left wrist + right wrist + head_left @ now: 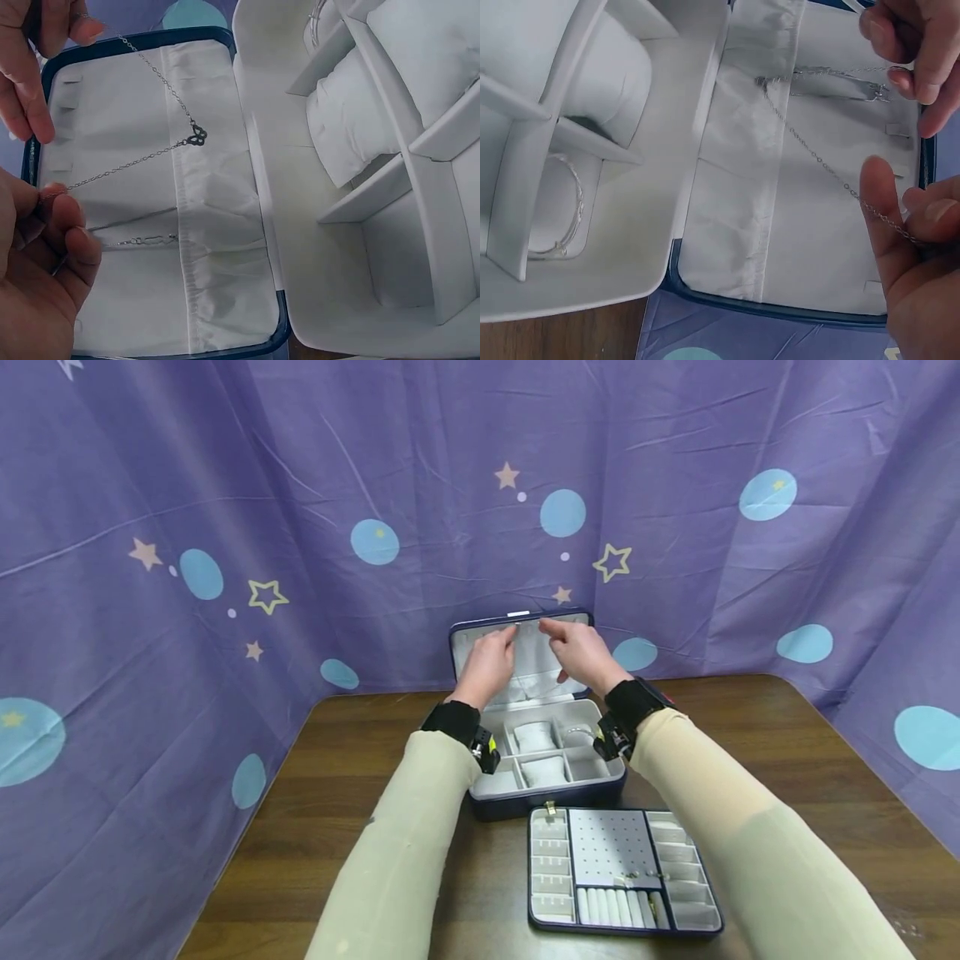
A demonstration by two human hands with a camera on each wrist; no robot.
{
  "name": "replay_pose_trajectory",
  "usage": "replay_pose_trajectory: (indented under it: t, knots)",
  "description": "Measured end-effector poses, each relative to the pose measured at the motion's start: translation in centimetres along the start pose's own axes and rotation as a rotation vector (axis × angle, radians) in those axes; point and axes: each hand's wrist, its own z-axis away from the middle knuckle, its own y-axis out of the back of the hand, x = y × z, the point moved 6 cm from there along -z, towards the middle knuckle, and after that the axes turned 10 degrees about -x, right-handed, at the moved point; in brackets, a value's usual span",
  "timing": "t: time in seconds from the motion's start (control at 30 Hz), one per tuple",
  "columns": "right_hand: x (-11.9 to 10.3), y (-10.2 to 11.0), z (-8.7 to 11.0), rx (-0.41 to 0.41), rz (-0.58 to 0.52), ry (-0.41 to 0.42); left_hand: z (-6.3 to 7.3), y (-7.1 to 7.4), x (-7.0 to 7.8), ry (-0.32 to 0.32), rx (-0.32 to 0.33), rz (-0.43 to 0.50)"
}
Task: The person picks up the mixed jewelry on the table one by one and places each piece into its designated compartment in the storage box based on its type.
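Both hands hold a thin silver necklace in front of the raised lid (537, 675) of a navy jewelry box (555, 802). My left hand (487, 667) pinches one end of the chain (127, 165). The other side of the chain (821, 161) runs to the fingers of my right hand (588, 656). Between them the necklace dips to a V, with a dark butterfly-shaped pendant (196, 135) at its lowest point, over the gathered lining pocket (217, 255). A second silver necklace (146, 241) hangs inside the lid, its lower end by the pocket edge.
White cushions (534, 737) and a silver bangle (577, 206) sit in the box compartments. In front lies a separate jewelry tray (611, 847) with ring rolls and small sections, on a wooden table (315, 827). A purple curtain (450, 460) hangs close behind the lid.
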Motion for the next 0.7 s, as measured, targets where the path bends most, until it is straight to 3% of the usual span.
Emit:
replay_pose_trajectory:
  t: [0.23, 0.57, 0.7]
  knots:
    - [-0.2, 0.0, -0.2, 0.024, 0.041, 0.002, -0.3, -0.2, -0.4, 0.022, -0.029, -0.011]
    - [-1.5, -0.6, -0.4, 0.113, 0.438, 0.033, -0.5, -0.3, -0.4, 0.025, -0.052, -0.012]
    - [-1.8, -0.8, -0.3, 0.135, 0.532, 0.009, -0.5, -0.1, -0.2, 0.031, -0.068, -0.01]
